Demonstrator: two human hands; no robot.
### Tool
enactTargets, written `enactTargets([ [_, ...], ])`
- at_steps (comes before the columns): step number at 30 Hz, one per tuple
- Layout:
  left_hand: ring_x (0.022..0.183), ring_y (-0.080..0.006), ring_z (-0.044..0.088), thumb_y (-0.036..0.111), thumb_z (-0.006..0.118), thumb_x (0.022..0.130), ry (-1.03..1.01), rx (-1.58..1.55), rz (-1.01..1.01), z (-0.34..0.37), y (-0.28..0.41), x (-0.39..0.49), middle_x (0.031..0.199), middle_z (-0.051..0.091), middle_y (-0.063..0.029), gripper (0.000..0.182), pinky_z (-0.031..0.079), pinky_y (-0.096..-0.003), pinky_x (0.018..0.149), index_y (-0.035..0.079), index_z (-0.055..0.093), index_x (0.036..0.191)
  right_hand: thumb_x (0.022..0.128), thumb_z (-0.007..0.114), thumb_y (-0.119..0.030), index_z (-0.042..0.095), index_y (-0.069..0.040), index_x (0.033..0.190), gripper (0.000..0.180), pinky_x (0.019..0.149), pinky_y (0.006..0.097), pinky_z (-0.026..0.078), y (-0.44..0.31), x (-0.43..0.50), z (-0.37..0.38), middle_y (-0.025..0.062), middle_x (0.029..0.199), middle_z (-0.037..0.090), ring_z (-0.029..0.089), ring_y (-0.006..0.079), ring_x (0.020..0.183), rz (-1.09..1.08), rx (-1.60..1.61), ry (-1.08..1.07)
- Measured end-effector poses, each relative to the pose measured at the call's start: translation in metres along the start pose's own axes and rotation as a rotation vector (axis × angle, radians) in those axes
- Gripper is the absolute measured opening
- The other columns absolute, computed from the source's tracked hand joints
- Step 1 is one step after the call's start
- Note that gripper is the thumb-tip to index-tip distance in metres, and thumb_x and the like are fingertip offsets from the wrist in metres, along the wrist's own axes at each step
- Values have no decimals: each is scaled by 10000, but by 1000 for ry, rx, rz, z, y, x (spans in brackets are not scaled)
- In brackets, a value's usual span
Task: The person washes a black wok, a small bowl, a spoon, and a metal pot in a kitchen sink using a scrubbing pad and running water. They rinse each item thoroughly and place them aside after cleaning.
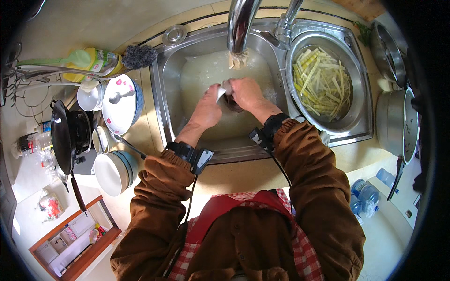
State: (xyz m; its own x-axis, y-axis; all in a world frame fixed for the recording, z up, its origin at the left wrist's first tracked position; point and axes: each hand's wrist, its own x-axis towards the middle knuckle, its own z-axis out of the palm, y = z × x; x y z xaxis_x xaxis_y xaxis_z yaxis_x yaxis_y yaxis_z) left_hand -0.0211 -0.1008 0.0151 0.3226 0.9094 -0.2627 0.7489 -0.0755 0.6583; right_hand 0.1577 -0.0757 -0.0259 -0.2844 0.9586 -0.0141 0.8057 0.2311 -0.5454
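Observation:
Both hands are over the left basin of a steel double sink [163,87], which holds cloudy water [200,73]. My left hand [208,107] pinches the edge of a small white piece [221,92] whose kind I cannot tell. Close beside it, my right hand [246,93] grips a dark, soft-looking item [233,105], partly hidden by the fingers. The chrome faucet [239,28], with cloth tied at its mouth, hangs just beyond the hands. In the right basin, a round metal bowl [299,116] holds pale green-yellow vegetable strips [320,80] in water.
Left of the sink are a floral bowl [117,102], stacked bowls [110,174], a black wok [62,137] and a dark scouring pad [139,57]. At the right stand a metal pot [390,121] and a steel bowl [385,52]. A drain strainer [174,34] lies on the back rim.

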Motion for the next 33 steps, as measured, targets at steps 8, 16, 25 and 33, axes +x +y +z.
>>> enactTargets([
  [8, 1153, -447, 622, 76, 557, 884, 107, -143, -87, 5, -11, 0, 1209, 637, -295, 533, 494, -456, 1010, 30, 437, 1401, 884, 688, -156, 731, -42, 1018, 181, 725, 422, 552, 4, -14, 15, 165, 888, 744, 708, 340, 797, 253, 270, 115],
  [16, 1133, -439, 627, -31, 505, 842, 414, -406, 75, 37, -21, -8, 1171, 617, -279, 602, 479, -422, 1014, 25, 354, 1422, 817, 745, -195, 699, 6, 1017, 287, 742, 413, 548, -5, -9, 33, 169, 903, 730, 708, 296, 807, 640, 844, 48],
  [25, 1101, -485, 634, 53, 540, 861, -64, 290, -299, 19, -38, 27, 1249, 597, -338, 527, 542, -500, 918, 26, 365, 1358, 875, 684, -156, 666, -85, 1128, 264, 914, 450, 547, 10, -3, 11, 173, 1057, 705, 666, 371, 1049, 248, -24, -95],
  [33, 1132, -398, 648, 269, 643, 896, -196, -256, -613, 44, -67, 21, 1342, 567, -260, 684, 643, -451, 698, 28, 344, 1462, 861, 674, -179, 666, -71, 1181, 338, 982, 459, 516, 45, -13, 51, 242, 1188, 676, 645, 387, 1136, 308, -36, -376],
])
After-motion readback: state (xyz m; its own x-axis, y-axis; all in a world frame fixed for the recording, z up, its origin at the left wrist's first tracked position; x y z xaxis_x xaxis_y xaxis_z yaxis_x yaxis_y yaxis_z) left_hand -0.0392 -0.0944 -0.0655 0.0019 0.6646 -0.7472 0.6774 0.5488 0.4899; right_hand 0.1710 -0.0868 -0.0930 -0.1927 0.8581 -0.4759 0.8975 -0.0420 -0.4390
